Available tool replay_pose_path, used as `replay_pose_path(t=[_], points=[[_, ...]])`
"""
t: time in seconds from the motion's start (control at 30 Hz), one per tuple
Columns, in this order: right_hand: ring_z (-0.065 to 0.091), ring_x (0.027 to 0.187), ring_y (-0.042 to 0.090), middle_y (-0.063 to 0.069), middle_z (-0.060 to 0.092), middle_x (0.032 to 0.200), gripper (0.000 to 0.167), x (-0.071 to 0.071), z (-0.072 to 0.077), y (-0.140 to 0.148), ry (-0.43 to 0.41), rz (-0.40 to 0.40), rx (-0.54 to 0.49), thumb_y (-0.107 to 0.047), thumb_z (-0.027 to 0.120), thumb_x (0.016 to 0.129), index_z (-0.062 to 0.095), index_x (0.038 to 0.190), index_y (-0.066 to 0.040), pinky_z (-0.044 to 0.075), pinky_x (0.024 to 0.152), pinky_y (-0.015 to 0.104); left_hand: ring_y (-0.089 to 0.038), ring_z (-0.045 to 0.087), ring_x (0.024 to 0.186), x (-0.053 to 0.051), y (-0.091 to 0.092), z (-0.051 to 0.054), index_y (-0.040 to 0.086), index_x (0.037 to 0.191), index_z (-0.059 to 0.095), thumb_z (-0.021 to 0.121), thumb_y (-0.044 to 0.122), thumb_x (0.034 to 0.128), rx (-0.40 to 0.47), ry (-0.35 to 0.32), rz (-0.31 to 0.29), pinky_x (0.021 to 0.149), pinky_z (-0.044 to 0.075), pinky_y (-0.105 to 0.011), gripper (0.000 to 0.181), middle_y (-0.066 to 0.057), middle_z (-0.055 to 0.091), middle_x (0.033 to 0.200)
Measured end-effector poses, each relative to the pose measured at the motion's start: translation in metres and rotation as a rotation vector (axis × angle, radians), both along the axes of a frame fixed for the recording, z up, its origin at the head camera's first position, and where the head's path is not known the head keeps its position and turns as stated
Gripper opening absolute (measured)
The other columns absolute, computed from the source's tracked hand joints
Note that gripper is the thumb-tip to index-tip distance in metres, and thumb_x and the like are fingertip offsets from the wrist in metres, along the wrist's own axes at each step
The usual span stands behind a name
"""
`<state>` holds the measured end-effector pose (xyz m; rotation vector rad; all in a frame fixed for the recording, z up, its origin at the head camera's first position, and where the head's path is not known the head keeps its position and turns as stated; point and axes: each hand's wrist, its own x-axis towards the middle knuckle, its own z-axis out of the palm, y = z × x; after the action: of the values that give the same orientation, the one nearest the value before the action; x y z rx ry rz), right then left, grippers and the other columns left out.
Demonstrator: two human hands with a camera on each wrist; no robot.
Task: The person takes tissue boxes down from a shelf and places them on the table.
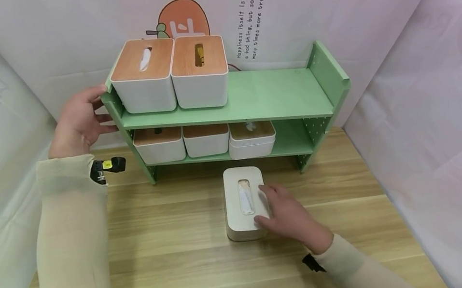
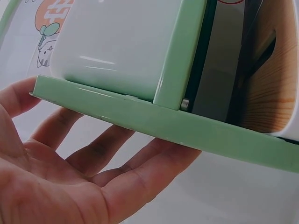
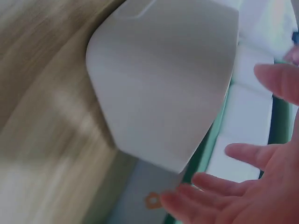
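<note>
- A small cloth-walled booth is shown; its wider setting cannot be identified
- Back and sides are closed off by printed white cloths
- A wood-grain surface is occupied by a green shelf stocked with lidded boxes

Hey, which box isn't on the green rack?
The white-topped box standing on the wooden table, by the right hand. The other five boxes visible sit on the rack.

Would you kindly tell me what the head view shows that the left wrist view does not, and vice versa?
Only the head view shows the right hand at the white-lidded box on the table.

Only the left wrist view shows a small metallic stud on the green shelf.

Both show that shelf, the left hand and an orange drawing.
</note>
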<state>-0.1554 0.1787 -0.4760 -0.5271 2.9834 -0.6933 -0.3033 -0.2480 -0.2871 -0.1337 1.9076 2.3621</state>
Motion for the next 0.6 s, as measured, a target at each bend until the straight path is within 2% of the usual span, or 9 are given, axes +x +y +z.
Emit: replay_pose_path(t=[0.1,0.17,0.23,0.33,0.4,0.5,0.6], points=[[0.043,0.129,0.048,0.034,0.043,0.141,0.085,0.003,-0.001,-0.008,0.197,0.124,0.152,-0.047,0.077,0.082,0.045,0.147,-0.002,0.039,0.102,0.059,-0.031,0.062,0.089,0.0,0.0,0.0,0.016,0.116,0.065,0.063,0.035,0.0986,0.012,-0.007,0.004,0.066,0.056,-0.043,0.026,-0.004,0.046,0.128],[0.039,0.132,0.051,0.034,0.041,0.143,0.084,0.006,-0.002,-0.015,0.274,0.177,0.219,-0.05,0.076,0.083,0.046,0.147,-0.006,0.036,0.103,0.063,-0.031,0.062,0.089,-0.001,0.0,-0.001,0.016,0.116,0.064,0.063,0.035,0.0985,0.01,-0.008,0.008,0.066,0.056,-0.043,0.026,-0.004,0.046,0.127],[0.036,0.132,0.054,0.035,0.036,0.146,0.08,0.009,-0.005,-0.023,0.298,0.212,0.26,-0.051,0.074,0.084,0.047,0.148,-0.011,0.034,0.102,0.066,-0.03,0.063,0.087,-0.001,0.0,-0.001,0.016,0.116,0.064,0.063,0.036,0.0986,0.003,-0.008,0.012,0.065,0.056,-0.042,0.026,-0.004,0.047,0.127],[0.034,0.133,0.055,0.032,0.032,0.15,0.072,0.016,-0.006,-0.036,0.285,0.248,0.299,-0.048,0.073,0.086,0.048,0.148,-0.02,0.034,0.099,0.069,-0.03,0.063,0.086,-0.002,0.0,-0.001,0.017,0.114,0.066,0.062,0.036,0.0992,-0.009,-0.004,0.017,0.064,0.056,-0.042,0.025,-0.004,0.047,0.128],[0.041,0.13,0.051,0.03,0.037,0.147,0.065,0.019,-0.007,-0.045,0.301,0.272,0.318,-0.042,0.073,0.087,0.052,0.146,-0.023,0.039,0.097,0.065,-0.031,0.063,0.087,-0.002,0.0,-0.001,0.017,0.113,0.066,0.062,0.036,0.0992,-0.006,-0.005,0.019,0.064,0.056,-0.043,0.024,-0.004,0.048,0.128],[0.056,0.105,0.039,0.022,0.054,0.125,0.051,0.025,-0.008,-0.055,0.364,0.297,0.347,-0.027,0.074,0.087,0.061,0.136,-0.023,0.051,0.079,0.049,-0.031,0.063,0.087,-0.001,0.0,0.0,0.017,0.113,0.067,0.063,0.036,0.099,-0.003,-0.007,0.023,0.064,0.056,-0.043,0.024,-0.004,0.048,0.128],[0.051,0.078,0.027,0.011,0.055,0.097,0.042,0.03,-0.007,-0.061,0.42,0.293,0.376,-0.014,0.071,0.083,0.068,0.124,-0.021,0.045,0.058,0.036,-0.03,0.063,0.086,0.0,0.0,0.0,0.016,0.113,0.066,0.063,0.036,0.0988,-0.01,-0.006,0.025,0.065,0.055,-0.043,0.025,-0.004,0.048,0.127]])
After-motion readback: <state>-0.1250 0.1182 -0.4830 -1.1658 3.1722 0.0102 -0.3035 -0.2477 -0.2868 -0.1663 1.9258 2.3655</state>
